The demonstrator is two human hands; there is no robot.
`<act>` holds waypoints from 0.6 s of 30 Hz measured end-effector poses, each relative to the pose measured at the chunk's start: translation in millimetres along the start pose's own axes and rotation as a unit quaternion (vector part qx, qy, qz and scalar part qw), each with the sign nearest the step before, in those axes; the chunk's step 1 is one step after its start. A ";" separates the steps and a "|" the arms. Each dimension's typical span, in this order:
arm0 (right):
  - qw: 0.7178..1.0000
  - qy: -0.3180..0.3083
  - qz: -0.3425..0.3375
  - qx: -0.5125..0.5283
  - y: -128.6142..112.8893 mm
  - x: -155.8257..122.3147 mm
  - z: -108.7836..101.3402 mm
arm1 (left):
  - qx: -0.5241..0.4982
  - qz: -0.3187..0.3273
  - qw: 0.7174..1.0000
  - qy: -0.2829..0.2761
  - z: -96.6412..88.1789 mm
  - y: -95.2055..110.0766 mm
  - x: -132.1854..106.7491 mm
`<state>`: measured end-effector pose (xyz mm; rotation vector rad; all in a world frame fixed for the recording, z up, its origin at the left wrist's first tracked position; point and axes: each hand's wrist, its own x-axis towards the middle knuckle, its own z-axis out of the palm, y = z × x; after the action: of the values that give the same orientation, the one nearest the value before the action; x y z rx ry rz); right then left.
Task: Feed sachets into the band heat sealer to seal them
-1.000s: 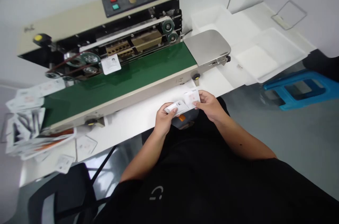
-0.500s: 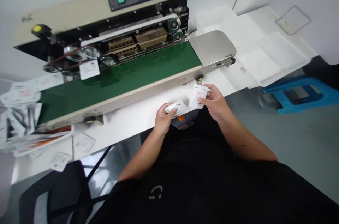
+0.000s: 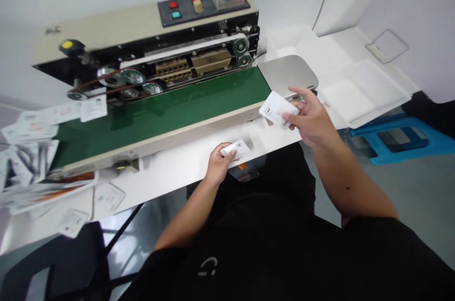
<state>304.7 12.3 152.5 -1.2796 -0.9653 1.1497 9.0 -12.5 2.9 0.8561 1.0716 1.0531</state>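
My left hand (image 3: 219, 161) is closed on a small white printed packet (image 3: 237, 149), thumb on top, in front of the sealing machine; it may be more than one. Between the thumb and fingers of my right hand (image 3: 313, 116) is another white packet (image 3: 275, 107) with dark print, tilted at the front edge of the belt's right end. Behind the hands stands the band sealer (image 3: 142, 40), with rollers above a green conveyor belt (image 3: 170, 114). One white packet (image 3: 93, 107) lies at the belt's left part, near the rollers.
A heap of printed packets (image 3: 30, 159) fills the left end, partly in a white tray (image 3: 67, 193). Several lie loose on the white table. White bins (image 3: 366, 97) stand at the right, near a blue stool (image 3: 401, 137). A black chair (image 3: 57, 263) is at lower left.
My right hand has lifted its packet up and to the right, toward the belt's metal end plate. The packet on the belt has travelled left. My left hand has stayed nearly still.
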 end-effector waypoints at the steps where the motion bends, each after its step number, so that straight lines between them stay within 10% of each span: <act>1: 1.000 -0.001 -0.002 -0.005 -6.6 8.6 -1.3 | -0.004 0.000 1.000 -0.004 -1.1 -0.7 0.4; 18: 0.988 0.058 0.142 -0.032 -45.9 136.7 33.3 | 0.005 -0.031 0.999 -0.042 -10.3 -4.6 0.0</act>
<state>303.2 155.4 190.6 -1.5544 -0.7552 1.2532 0.2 -13.3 -4.2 0.8635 1.0276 0.9526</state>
